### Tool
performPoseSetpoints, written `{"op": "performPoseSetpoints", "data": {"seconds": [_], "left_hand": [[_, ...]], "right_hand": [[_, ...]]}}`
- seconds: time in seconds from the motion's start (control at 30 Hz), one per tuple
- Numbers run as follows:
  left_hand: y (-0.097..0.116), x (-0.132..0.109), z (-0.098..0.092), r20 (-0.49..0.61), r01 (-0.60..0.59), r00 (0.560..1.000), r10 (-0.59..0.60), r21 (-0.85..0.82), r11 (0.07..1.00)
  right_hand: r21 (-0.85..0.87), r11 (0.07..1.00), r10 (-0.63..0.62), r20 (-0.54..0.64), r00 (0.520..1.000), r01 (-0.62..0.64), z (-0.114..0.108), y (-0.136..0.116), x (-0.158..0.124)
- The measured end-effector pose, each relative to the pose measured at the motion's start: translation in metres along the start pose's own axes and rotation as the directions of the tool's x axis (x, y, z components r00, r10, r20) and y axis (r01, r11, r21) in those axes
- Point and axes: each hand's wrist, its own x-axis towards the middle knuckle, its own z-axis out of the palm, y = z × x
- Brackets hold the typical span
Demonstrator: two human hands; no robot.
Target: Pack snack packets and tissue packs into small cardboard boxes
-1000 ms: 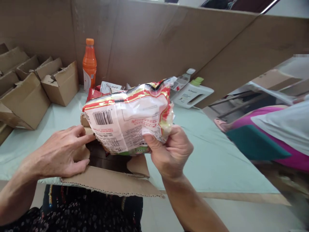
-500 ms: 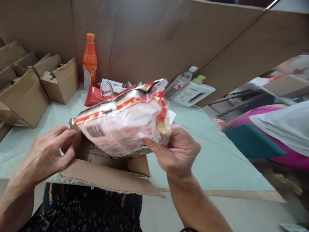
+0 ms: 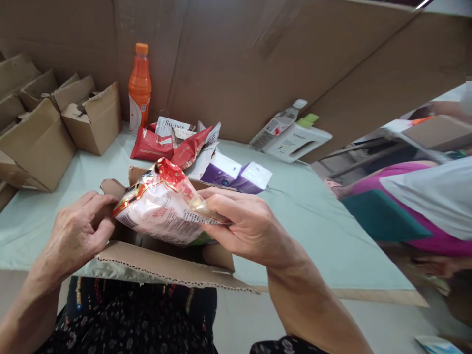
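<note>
An open cardboard box stands in front of me at the table's near edge, its front flap folded outward. My left hand grips the box's left side, thumb and fingers closed about the cardboard. With my right hand I pinch one end of a shiny plastic food packet, white with red, gold and black trim and printed text. The packet is tilted, its left end lower, and it sits partly within the box opening. It hides most of the box's inside.
Behind the box lie red pouches and purple-and-white tissue packs. An orange drink bottle stands by the cardboard wall. A clear bottle and a white jug lean there. Small cartons stand left; another person is at right.
My right hand has lowered the packet and moved it left into the box opening. The tissue packs behind it have come into view. My left hand stays on the box.
</note>
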Motion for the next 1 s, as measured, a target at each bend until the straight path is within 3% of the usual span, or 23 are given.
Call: {"op": "performPoseSetpoints", "data": {"seconds": [0.23, 0.43, 0.53, 0.63, 0.7, 0.8, 0.9, 1.0], "left_hand": [[0.004, 0.005, -0.001, 0.074, -0.029, 0.997, 0.033, -0.060, 0.998], [0.003, 0.008, -0.003, 0.133, -0.054, 0.989, 0.064, -0.081, 0.995], [-0.001, 0.008, -0.002, 0.086, -0.144, 0.985, 0.150, -0.072, 0.987], [-0.002, 0.008, -0.004, -0.028, -0.202, 0.979, 0.201, -0.047, 0.978], [0.000, 0.009, -0.008, -0.095, -0.206, 0.975, 0.201, -0.044, 0.978], [0.005, 0.014, -0.019, -0.102, -0.267, 0.960, 0.262, -0.042, 0.963], [0.006, 0.026, -0.028, 0.039, -0.413, 0.908, 0.416, -0.073, 0.908], [0.006, 0.040, -0.029, 0.187, -0.507, 0.834, 0.519, -0.113, 0.855]], "right_hand": [[-0.035, 0.997, -0.062, 0.281, 0.958, 0.075, 0.018, 0.001, 0.005], [-0.053, 0.999, 0.025, 0.316, 0.948, -0.008, 0.029, 0.003, -0.002], [-0.095, 0.995, 0.075, 0.453, 0.888, -0.035, 0.040, 0.000, 0.002], [-0.109, 0.991, 0.121, 0.550, 0.826, -0.073, 0.045, -0.002, 0.009], [-0.064, 0.993, 0.117, 0.538, 0.835, -0.098, 0.040, 0.001, 0.009], [0.045, 0.991, 0.092, 0.420, 0.903, -0.122, 0.019, 0.007, 0.005], [0.095, 0.985, 0.112, 0.272, 0.956, -0.142, -0.005, 0.016, -0.001], [0.001, 0.983, 0.178, 0.252, 0.951, -0.184, -0.022, 0.023, -0.004]]}}
